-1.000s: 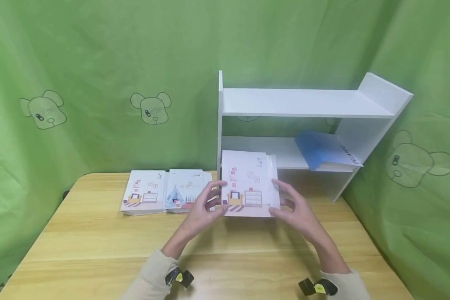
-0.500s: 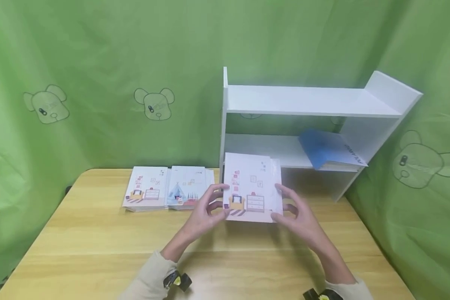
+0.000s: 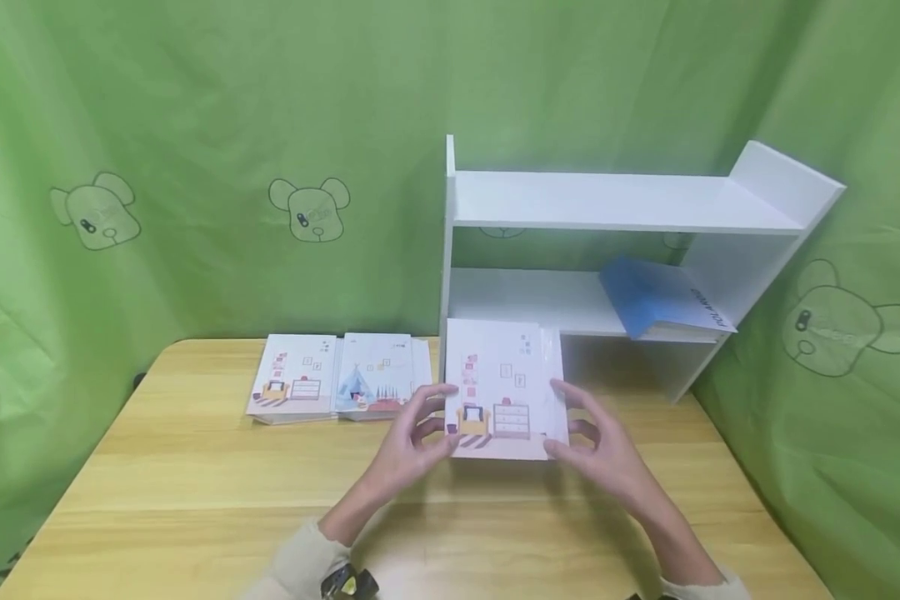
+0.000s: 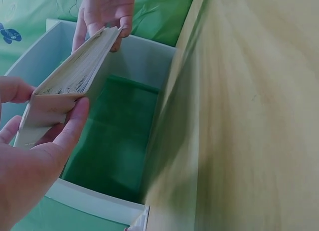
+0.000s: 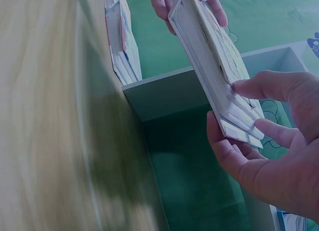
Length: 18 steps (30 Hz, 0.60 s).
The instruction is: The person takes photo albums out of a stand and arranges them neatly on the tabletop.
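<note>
A white photo album [image 3: 495,375] with a yellow armchair and a dresser drawn on its cover is held above the table, in front of the shelf. My left hand [image 3: 412,437] grips its left edge, thumb at the front and fingers round the side. At its right edge my right hand [image 3: 600,446] holds it the same way. The left wrist view shows the album's page edges [image 4: 75,66] between both hands. In the right wrist view, thumb and fingers of the right hand [image 5: 274,136] pinch the album [image 5: 214,51], whose pages are slightly fanned.
Behind the held album stands a white two-tier shelf [image 3: 615,200]. A blue album [image 3: 656,300] lettered POLAROID leans at the right of its lower board. Two more illustrated albums, one with an armchair [image 3: 292,375] and one with a tent [image 3: 375,375], lie left on the wooden table [image 3: 217,475].
Both hands have lowered the album a little toward the table's front and away from the shelf. The view has shifted slightly. Their hold is unchanged.
</note>
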### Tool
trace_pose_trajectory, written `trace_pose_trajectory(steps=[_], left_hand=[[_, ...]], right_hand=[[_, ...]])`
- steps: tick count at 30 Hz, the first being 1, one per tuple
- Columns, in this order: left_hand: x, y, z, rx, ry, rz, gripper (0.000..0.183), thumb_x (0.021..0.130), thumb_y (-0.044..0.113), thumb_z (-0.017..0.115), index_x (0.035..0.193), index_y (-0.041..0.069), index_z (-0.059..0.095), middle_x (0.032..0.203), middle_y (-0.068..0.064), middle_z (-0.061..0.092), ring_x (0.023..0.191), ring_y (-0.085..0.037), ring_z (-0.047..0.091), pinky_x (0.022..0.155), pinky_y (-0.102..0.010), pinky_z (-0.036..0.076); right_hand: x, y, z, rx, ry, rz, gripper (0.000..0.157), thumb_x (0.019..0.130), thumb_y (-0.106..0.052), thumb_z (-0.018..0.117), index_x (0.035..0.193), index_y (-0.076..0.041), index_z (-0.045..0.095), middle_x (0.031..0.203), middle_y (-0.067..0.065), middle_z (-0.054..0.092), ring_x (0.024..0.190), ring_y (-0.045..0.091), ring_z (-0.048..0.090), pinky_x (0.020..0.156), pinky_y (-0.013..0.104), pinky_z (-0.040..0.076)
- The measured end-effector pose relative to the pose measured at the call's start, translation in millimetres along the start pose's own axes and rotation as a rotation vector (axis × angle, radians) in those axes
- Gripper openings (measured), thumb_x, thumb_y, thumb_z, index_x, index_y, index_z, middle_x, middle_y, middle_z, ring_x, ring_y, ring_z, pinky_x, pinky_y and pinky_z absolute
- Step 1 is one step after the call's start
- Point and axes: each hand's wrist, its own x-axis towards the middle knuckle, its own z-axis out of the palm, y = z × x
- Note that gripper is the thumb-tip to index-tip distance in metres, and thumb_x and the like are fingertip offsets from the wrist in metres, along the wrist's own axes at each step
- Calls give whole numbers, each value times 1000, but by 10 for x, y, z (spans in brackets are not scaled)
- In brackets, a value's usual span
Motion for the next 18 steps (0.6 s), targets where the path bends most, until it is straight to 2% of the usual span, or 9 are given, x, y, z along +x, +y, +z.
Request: trace_pose_trajectory(steps=[18], left_hand=[[-139,-80,25,-15,-8,-65,67,90,-6,69,148,16,45,141,-21,52,116,-37,62,89,-41,61]], right_hand=[[-85,85,37,-6,3,15,86,82,8,78,156,-8,39,137,26,45,109,41,64,82,32,63]])
